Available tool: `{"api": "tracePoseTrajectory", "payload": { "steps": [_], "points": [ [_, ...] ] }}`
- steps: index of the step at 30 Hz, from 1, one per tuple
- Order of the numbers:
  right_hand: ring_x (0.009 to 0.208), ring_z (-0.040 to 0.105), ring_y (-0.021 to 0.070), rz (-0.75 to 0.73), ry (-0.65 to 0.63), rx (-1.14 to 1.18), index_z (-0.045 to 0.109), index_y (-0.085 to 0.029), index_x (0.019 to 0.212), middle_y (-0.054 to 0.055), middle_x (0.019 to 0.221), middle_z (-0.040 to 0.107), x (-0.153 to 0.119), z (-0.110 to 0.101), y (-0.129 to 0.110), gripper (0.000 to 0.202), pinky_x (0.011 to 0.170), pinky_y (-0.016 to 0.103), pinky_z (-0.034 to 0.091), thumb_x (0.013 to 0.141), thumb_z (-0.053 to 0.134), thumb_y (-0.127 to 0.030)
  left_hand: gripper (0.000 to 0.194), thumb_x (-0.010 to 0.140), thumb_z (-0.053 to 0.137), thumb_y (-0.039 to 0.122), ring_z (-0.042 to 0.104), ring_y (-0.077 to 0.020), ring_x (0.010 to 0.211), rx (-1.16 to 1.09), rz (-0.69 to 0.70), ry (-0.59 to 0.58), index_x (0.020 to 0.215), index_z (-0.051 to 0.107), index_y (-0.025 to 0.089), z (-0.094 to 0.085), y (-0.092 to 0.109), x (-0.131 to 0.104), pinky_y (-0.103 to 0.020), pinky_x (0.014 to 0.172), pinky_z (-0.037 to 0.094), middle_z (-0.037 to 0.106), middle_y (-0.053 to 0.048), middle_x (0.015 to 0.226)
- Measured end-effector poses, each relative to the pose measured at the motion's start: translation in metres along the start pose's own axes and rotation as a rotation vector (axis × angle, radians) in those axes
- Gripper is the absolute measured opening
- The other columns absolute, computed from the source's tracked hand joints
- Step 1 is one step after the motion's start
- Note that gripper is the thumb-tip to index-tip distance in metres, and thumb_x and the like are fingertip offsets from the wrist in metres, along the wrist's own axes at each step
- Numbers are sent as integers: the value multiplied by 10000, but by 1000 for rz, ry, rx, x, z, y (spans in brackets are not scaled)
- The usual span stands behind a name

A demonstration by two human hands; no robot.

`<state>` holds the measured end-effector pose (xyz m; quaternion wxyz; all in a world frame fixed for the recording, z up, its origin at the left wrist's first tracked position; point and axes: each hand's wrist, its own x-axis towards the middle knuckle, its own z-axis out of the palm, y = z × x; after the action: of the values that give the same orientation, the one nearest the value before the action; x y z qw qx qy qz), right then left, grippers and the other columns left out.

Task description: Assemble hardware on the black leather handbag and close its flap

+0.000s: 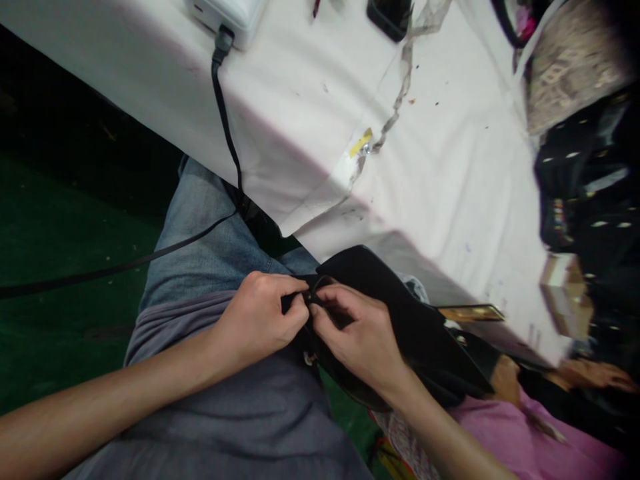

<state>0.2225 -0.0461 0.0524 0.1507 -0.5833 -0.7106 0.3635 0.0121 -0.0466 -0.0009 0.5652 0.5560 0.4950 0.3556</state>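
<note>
Left hand (pixel 257 320) and right hand (pixel 357 337) meet over the lap, and both pinch one edge of a black cloth (pixel 400 313) between thumb and fingertips, so both hands are closed on it, with their fingertips almost touching each other. The cloth lies across the lap, just under the edge of the table, and it spreads to the right over a pink fabric (pixel 530 433). No writing or brand can be read anywhere; a small yellow tag (pixel 361 142) on the table is too small to tell. The table (pixel 450 167) has a white cover with small spots and stands at a slant through the view. A black cable (pixel 225 127) runs from a white box (pixel 230 15) over the table edge and down across the jeans (pixel 210 227). On the left there is open room above a dark green floor (pixel 60 267). On the right, dark goods (pixel 585 187) are crowded and blurred.
</note>
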Motion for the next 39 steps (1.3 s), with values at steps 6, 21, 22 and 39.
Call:
{"api": "tracePoseTrajectory", "payload": {
  "steps": [6,21,22,39],
  "points": [
    [951,785,199,42,16,76,808,-256,1084,11,1083,809,-6,5,-2,83,876,314,621,1046,751,-209,269,942,666,121,836,-193,963,17,25,9,1021,876,270,0,1,3,-316,868,628,871,31,1127],
    [1407,690,319,604,-13,696,842,-320,1330,50,1395,796,-22,18,11,396,1337,500,438,1059,806,-606,281,982,650,111,850,-226,1077,9,117,-11,1043,888,250,-1,-7,1,-299,1023,681,860,-1,1216],
    [1408,687,321,598,-30,698,848,-320,1320,52,1412,789,-22,19,12,384,1349,513,422,1061,805,-600,301,979,647,107,852,-222,1068,10,124,-9,1076,893,251,-1,-6,1,-299,1021,683,861,-2,1207],
    [1166,734,242,659,-172,874,770,-295,1339,45,1300,770,-30,12,14,416,1085,374,573,1026,877,-549,343,979,678,123,845,-196,1094,-8,127,4,1220,885,254,-2,-11,-5,-283,1052,688,858,20,1215]
  ]
}}
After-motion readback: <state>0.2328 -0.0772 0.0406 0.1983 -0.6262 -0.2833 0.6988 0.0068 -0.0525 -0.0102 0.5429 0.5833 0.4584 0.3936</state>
